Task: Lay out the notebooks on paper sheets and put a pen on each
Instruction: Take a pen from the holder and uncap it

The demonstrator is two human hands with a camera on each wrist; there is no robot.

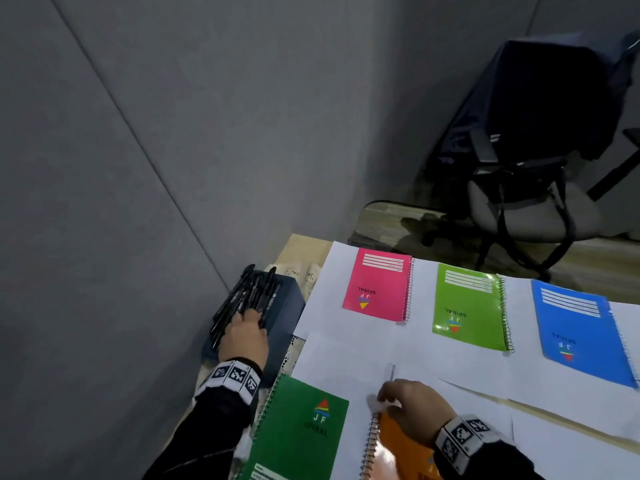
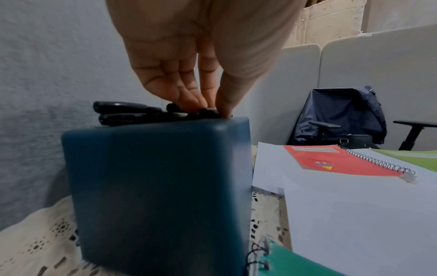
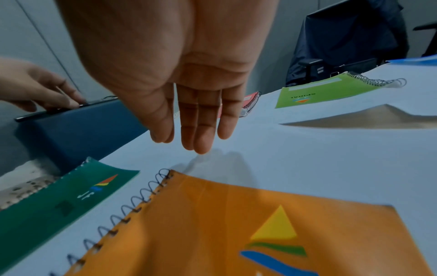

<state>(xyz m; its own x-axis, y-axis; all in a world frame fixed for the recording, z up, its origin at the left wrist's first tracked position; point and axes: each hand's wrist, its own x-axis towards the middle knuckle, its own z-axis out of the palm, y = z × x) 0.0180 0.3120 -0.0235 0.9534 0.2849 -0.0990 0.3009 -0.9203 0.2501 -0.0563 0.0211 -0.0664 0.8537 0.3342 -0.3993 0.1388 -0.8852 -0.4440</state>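
Observation:
Five spiral notebooks lie on white paper sheets [image 1: 349,355]: pink [image 1: 377,285], light green [image 1: 469,311] and blue [image 1: 581,334] in the far row, dark green [image 1: 301,431] and orange [image 1: 401,452] near me. Several black pens [image 1: 249,292] lie on top of a dark blue box [image 1: 280,320] at the left. My left hand [image 2: 210,110] reaches onto the box, its thumb and fingertips pinching the end of one black pen [image 2: 208,112]. Just past the orange notebook's [image 3: 236,224] top edge, my right hand [image 3: 189,142] hovers over the paper with straight fingers, holding nothing.
A grey partition wall [image 1: 138,150] stands close behind the box. An office chair draped with a dark jacket [image 1: 540,133] sits beyond the table's far edge. A lace cloth [image 2: 40,242] covers the table under the box and sheets.

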